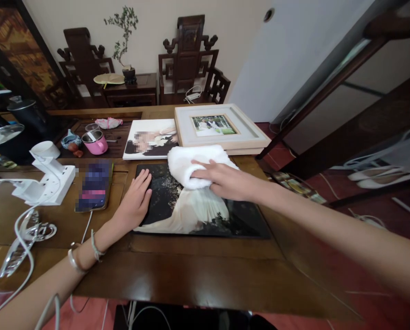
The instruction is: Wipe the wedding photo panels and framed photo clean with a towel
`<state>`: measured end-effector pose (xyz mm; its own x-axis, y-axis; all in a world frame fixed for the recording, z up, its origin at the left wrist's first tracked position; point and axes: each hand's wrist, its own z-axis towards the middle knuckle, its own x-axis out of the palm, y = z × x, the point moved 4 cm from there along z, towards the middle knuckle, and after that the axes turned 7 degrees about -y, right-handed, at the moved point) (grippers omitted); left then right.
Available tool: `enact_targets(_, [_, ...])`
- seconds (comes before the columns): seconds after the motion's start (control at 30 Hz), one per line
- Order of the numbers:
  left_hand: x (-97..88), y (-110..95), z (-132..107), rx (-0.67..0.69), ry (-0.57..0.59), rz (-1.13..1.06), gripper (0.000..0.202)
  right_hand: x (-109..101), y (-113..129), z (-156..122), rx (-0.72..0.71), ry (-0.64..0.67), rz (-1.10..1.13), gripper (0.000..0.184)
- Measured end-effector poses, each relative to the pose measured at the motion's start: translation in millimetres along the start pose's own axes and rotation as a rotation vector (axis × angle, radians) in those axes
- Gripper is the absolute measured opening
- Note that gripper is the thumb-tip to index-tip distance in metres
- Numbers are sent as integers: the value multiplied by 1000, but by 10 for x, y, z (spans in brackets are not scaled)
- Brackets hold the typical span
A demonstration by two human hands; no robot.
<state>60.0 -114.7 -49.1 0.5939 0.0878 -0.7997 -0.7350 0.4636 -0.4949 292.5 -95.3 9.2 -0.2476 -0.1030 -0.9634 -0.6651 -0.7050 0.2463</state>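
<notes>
A glossy dark photo panel (198, 213) with a pale gown in its picture lies flat on the wooden table (191, 270). Across its left edge rests my left hand (137, 199), fingers stretched out and holding nothing. My right hand (222, 179) grips a folded white fluffy towel (200, 158) against the upper part of the panel; some fingers are tucked in its fold. The towel hides the top middle of the picture. Just behind it are a white photo canvas (152, 137) and a light wooden picture frame (222, 123).
Left of the panel lie a phone (93, 188), a white power strip (55, 183) with cables and a clear hair claw (24, 243). Farther back stand a pink mug (95, 143) and a black kettle (28, 117). Dark carved chairs (189, 59) stand beyond the table.
</notes>
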Motion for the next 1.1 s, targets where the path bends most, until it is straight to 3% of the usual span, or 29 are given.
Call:
enact_targets(0.1, [-4,-5,-3,-2,-3,-6,48,43,170,-130,18,2,-1,66])
enact_targets(0.27, [-5,-18,-7,-8,-2,5,49,268,888,-715,-21,0,29,61])
enact_targets(0.37, [-8,-24,-4,-1,-3,9,48,350,1116,-965,-48,-4,48,51])
enact_targets(0.47, [-11,-28,1,-3,7,15,48,313,927,-945,-54,-69,27,56])
enact_targets(0.7, [-31,-29,0,-5,-14,6,48,65,-197,-450,48,-76,-17,64])
enact_targets(0.8, [-32,-27,-2,-14,-23,-6,48,56,-343,-416,65,-123,-50,62])
enact_targets(0.9, [-26,-28,-2,-18,-24,-18,48,128,-154,-566,59,-170,-69,61])
enact_targets(1.1, [-9,-25,-7,-9,-27,-13,47,335,770,-1082,-60,-177,-20,45])
